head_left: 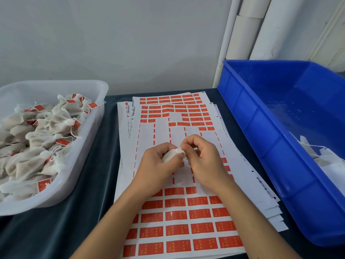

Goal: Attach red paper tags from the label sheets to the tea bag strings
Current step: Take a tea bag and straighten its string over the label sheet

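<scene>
Lower centre: red tags in rows on the top label sheet, peeled bare at mid-frame. There the left hand curls round a white tea bag; the right hand pinches at its gathered top, string and any tag hidden. Upper left, clear tub of tagged bags; right, blue crate — risk: tag folds crooked or misses the string.
</scene>
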Available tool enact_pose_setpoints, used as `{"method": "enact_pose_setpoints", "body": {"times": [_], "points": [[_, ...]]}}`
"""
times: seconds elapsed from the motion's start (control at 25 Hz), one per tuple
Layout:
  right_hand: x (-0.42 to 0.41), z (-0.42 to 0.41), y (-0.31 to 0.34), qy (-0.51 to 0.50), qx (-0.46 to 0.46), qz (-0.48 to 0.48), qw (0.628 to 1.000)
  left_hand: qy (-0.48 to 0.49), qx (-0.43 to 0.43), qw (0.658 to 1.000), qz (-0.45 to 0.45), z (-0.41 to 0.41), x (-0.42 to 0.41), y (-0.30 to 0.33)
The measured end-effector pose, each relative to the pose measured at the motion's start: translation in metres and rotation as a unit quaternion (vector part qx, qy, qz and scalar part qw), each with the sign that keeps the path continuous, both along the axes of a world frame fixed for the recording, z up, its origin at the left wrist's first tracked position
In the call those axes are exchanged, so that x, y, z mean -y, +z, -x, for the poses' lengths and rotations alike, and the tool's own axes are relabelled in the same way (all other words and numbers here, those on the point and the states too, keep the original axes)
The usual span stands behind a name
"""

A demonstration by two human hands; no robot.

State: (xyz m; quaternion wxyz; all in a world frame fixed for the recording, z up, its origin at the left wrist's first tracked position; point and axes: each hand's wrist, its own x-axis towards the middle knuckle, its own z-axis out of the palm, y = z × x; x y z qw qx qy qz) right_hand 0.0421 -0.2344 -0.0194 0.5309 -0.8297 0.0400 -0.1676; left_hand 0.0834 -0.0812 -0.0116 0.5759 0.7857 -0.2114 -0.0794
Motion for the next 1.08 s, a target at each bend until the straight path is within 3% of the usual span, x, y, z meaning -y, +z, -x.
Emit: {"method": "enact_pose_setpoints", "body": {"times": [0.28, 0.64, 0.92, 1.08], "points": [[-0.004, 0.004, 0.001, -0.011, 0.065, -0.031, 0.997, -0.02, -0.067, 0.997, 0.023, 0.003, -0.003, 0.012], [-0.004, 0.012, -0.001, 0.015, 0.131, 0.049, 0.99, 0.019, -0.114, 0.991, 0.063, 0.002, -0.004, 0.013], [-0.006, 0.012, -0.003, -0.047, 0.118, 0.081, 0.989, 0.014, -0.096, 0.994, 0.044, -0.002, -0.004, 0.005], [-0.006, 0.011, -0.007, -0.075, 0.111, 0.156, 0.979, 0.022, -0.052, 0.998, 0.02, -0.006, -0.002, 0.0]]}}
